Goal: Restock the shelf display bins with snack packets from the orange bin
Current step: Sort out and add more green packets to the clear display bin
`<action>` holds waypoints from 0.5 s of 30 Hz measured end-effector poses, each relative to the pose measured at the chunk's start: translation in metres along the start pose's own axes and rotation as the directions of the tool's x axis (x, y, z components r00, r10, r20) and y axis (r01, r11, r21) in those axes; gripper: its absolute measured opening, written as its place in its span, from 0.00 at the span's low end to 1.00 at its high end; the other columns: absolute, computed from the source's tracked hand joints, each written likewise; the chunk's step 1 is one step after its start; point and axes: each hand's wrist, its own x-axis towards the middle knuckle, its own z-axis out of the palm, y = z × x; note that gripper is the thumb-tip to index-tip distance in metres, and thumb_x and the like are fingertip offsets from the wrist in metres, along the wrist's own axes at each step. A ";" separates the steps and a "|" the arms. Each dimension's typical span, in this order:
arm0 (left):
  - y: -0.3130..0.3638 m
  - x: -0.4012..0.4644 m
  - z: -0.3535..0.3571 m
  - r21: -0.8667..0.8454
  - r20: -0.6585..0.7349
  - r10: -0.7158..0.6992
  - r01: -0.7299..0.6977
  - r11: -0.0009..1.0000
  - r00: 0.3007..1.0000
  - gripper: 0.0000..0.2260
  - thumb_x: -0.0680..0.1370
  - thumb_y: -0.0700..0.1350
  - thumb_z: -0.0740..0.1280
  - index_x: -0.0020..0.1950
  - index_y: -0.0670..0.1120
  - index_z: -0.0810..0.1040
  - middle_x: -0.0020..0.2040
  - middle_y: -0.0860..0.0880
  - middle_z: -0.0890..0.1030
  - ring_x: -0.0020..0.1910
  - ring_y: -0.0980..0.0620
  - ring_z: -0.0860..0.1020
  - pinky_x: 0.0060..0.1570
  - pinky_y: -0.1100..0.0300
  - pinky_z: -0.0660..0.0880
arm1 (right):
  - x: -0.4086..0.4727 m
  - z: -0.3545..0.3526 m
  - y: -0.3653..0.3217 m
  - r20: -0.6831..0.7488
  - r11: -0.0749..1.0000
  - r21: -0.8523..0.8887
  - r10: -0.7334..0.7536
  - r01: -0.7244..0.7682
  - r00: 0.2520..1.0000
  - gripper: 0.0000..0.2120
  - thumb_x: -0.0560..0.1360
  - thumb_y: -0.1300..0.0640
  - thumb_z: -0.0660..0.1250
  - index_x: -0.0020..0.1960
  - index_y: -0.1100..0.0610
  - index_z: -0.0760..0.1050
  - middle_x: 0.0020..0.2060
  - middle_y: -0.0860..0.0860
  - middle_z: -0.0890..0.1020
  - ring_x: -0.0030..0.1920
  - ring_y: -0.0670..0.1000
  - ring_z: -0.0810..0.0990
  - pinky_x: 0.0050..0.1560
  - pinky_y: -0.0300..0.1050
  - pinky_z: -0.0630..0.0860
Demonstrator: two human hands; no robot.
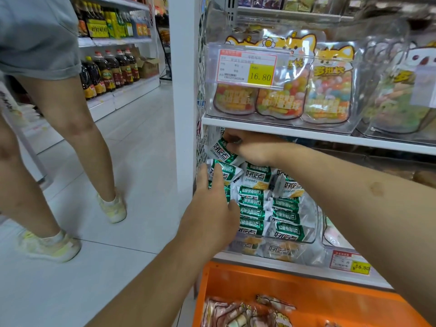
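Pinching a green packet point(220, 149) in my right hand point(254, 149), I tucked it onto the far pile while my flat, open left hand point(212, 208) steadied the stack.

Bright, even shop light throughout. Glare streaks the clear bin point(271, 67) (upper right smears badly). Wide-angle bending at edges.

White upper shelf point(306, 134) carries clear bin point(278, 74) of candy bags, price tag point(247, 68) on front. Lower shelf point(271, 260) carries clear bin point(292, 234) heaped with green-white packets point(254, 204). Orange bin point(306, 286) sits just below lower shelf edge, pink packets point(247, 315) inside
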 end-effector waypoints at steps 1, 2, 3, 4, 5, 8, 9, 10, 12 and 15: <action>0.000 0.000 0.000 0.003 0.002 -0.001 0.001 1.000 1.000 0.37 0.85 0.50 0.62 0.86 0.55 0.39 0.85 0.58 0.37 0.82 0.51 0.59 0.67 0.48 0.78 | 0.000 -0.001 -0.001 0.008 0.998 -0.056 -0.017 0.018 1.000 0.04 0.84 0.55 0.64 0.53 0.55 0.74 0.52 0.53 0.78 0.53 0.59 0.76 0.59 0.55 0.74; 0.000 0.000 0.000 0.006 0.004 -0.001 0.001 1.000 1.000 0.37 0.86 0.50 0.62 0.85 0.55 0.39 0.85 0.58 0.37 0.82 0.51 0.58 0.68 0.49 0.77 | 0.001 -0.003 -0.003 0.011 0.994 -0.100 -0.036 0.037 0.999 0.04 0.84 0.55 0.64 0.53 0.55 0.74 0.52 0.54 0.78 0.53 0.60 0.76 0.58 0.55 0.74; 0.000 -0.001 0.000 0.007 0.003 0.003 -0.003 1.000 1.000 0.37 0.86 0.50 0.62 0.85 0.55 0.39 0.85 0.58 0.37 0.83 0.51 0.58 0.68 0.49 0.77 | 0.001 -0.003 -0.004 0.005 0.988 -0.142 -0.058 0.059 0.998 0.03 0.84 0.56 0.63 0.53 0.56 0.74 0.53 0.54 0.78 0.52 0.60 0.75 0.57 0.55 0.75; 0.000 -0.001 0.001 0.007 0.001 0.008 -0.008 1.000 1.000 0.37 0.85 0.49 0.62 0.85 0.55 0.39 0.85 0.58 0.37 0.82 0.51 0.58 0.67 0.50 0.77 | 0.001 -0.004 -0.005 -0.007 0.980 -0.182 -0.084 0.081 0.996 0.03 0.84 0.57 0.63 0.54 0.55 0.74 0.53 0.54 0.77 0.52 0.60 0.74 0.56 0.55 0.74; 0.000 -0.001 0.001 0.006 -0.002 0.013 -0.013 1.000 1.000 0.37 0.85 0.49 0.63 0.86 0.55 0.40 0.85 0.58 0.37 0.82 0.51 0.59 0.66 0.51 0.78 | 0.001 -0.005 -0.005 -0.021 0.970 -0.220 -0.108 0.101 0.994 0.03 0.84 0.57 0.62 0.55 0.55 0.74 0.54 0.53 0.77 0.52 0.59 0.74 0.55 0.54 0.74; 0.000 0.000 0.002 0.011 -0.012 0.022 -0.022 1.000 1.000 0.37 0.85 0.49 0.63 0.86 0.55 0.40 0.85 0.58 0.37 0.81 0.51 0.60 0.65 0.52 0.78 | -0.002 -0.007 -0.005 -0.035 0.942 -0.299 -0.167 0.149 0.985 0.02 0.83 0.59 0.61 0.53 0.53 0.72 0.50 0.52 0.75 0.48 0.58 0.72 0.46 0.50 0.69; 0.000 0.000 0.002 0.012 -0.014 0.024 -0.024 1.000 1.000 0.37 0.85 0.49 0.63 0.86 0.55 0.40 0.85 0.58 0.38 0.82 0.51 0.60 0.65 0.52 0.78 | -0.003 -0.006 -0.005 -0.022 0.936 -0.314 -0.175 0.160 0.984 0.04 0.82 0.60 0.60 0.51 0.53 0.70 0.46 0.53 0.75 0.44 0.57 0.71 0.42 0.50 0.67; -0.001 0.001 0.003 0.013 -0.013 0.023 -0.023 1.000 1.000 0.37 0.85 0.49 0.62 0.86 0.55 0.40 0.85 0.58 0.38 0.82 0.51 0.59 0.66 0.52 0.77 | -0.002 -0.005 -0.006 0.009 0.937 -0.310 -0.165 0.160 0.986 0.05 0.81 0.62 0.60 0.49 0.53 0.69 0.42 0.53 0.74 0.41 0.57 0.70 0.39 0.51 0.64; -0.002 0.001 0.004 0.019 -0.011 0.019 -0.019 1.000 1.000 0.37 0.85 0.49 0.62 0.86 0.55 0.40 0.85 0.57 0.38 0.83 0.51 0.57 0.68 0.51 0.76 | 0.000 0.002 -0.009 0.071 0.949 -0.276 -0.139 0.153 0.988 0.07 0.82 0.62 0.60 0.48 0.52 0.67 0.39 0.53 0.73 0.38 0.56 0.70 0.37 0.51 0.64; -0.002 0.000 0.003 0.012 -0.009 0.005 -0.005 1.000 1.000 0.37 0.85 0.50 0.63 0.86 0.55 0.40 0.85 0.57 0.37 0.82 0.50 0.60 0.67 0.50 0.77 | 0.003 0.010 -0.009 0.060 0.984 -0.150 -0.090 0.098 0.994 0.05 0.85 0.54 0.60 0.50 0.49 0.70 0.41 0.51 0.76 0.42 0.55 0.76 0.44 0.52 0.74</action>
